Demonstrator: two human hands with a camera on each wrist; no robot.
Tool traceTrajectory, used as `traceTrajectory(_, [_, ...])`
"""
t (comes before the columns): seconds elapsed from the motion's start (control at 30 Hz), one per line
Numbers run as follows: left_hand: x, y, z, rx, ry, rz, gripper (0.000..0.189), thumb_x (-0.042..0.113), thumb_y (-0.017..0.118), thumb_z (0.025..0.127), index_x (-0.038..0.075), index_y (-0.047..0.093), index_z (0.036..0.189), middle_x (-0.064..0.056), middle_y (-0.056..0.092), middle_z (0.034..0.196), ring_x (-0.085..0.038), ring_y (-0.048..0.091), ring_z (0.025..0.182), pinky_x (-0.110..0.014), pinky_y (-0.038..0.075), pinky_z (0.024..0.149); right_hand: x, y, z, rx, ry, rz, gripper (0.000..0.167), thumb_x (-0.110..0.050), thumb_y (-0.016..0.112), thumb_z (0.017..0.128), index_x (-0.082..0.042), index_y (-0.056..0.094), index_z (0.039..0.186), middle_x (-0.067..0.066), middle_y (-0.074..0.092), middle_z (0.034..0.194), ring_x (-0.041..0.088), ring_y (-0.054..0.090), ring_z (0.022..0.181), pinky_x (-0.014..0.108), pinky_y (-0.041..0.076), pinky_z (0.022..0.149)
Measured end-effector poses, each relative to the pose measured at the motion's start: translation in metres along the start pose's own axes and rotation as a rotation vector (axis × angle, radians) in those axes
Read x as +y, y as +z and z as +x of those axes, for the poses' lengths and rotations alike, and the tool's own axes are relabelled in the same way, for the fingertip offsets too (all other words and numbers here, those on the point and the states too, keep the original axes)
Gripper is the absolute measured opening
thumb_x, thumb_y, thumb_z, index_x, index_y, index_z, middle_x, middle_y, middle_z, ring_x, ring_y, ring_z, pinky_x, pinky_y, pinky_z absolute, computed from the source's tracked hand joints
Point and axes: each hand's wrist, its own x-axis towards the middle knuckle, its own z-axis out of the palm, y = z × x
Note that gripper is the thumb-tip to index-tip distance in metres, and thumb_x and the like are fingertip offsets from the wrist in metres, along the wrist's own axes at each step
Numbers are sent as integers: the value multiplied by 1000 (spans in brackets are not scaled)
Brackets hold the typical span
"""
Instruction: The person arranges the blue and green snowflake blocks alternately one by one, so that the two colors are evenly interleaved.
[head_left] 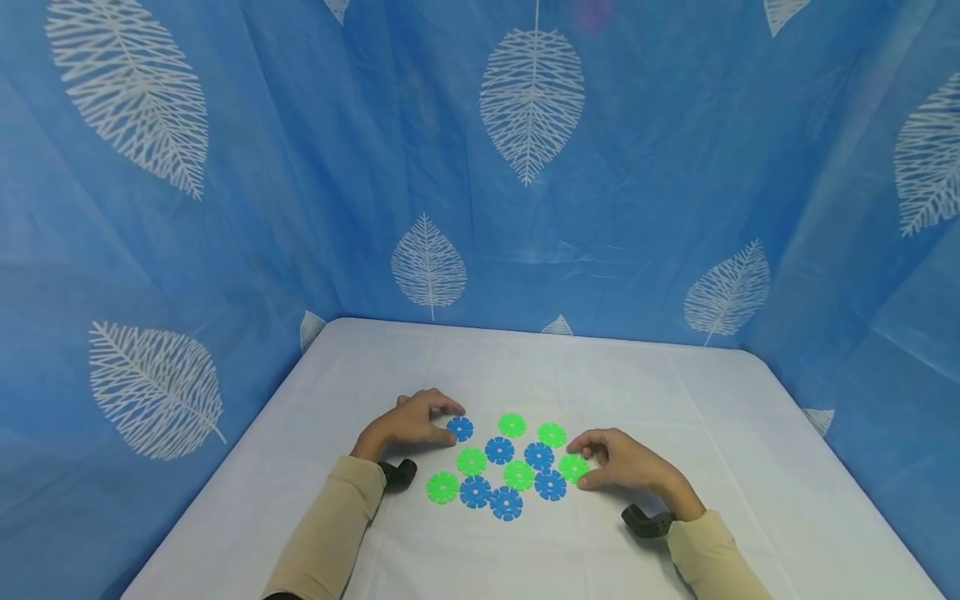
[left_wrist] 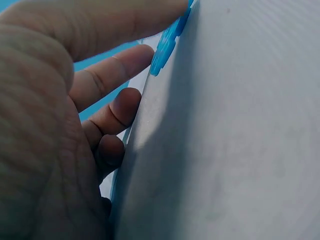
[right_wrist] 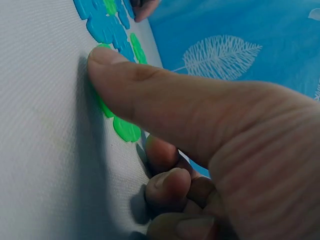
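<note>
My left hand rests at the left of a group of notched plastic snowflake discs, its thumb and index finger set about a blue notched disc. In the left wrist view, that blue disc shows beside the fingertips, partly behind the thumb. Over on the right, my right hand has thumb and index finger at opposite edges of a green notched disc. The right wrist view shows the thumb covering much of this green disc, while the other fingers curl low by the cloth. Both discs lie at the table surface.
Between the hands, several more blue discs and green discs lie flat, some touching at their edges. A white cloth covers the table. Blue curtains with white leaf prints stand behind and at both sides.
</note>
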Motion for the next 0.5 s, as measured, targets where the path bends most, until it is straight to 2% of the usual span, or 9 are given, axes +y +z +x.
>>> traceTrajectory(0.23, [2,1,0,9,5,37,42,37,85,77,35,72,116,7,63,123,-19,54,125,-53,26,107,1,0,0,14,0,-24,46,-21,84,81,-8,66,122,8,54,98,9,37,68,28,36,61])
traceTrajectory(0.5, [5,1,-2,1,10,26,39,36,85,76,34,74,113,8,62,114,-18,54,117,-52,27,104,-1,2,-1,19,-1,-10,47,-21,85,80,-6,66,120,9,54,98,10,37,71,28,34,62])
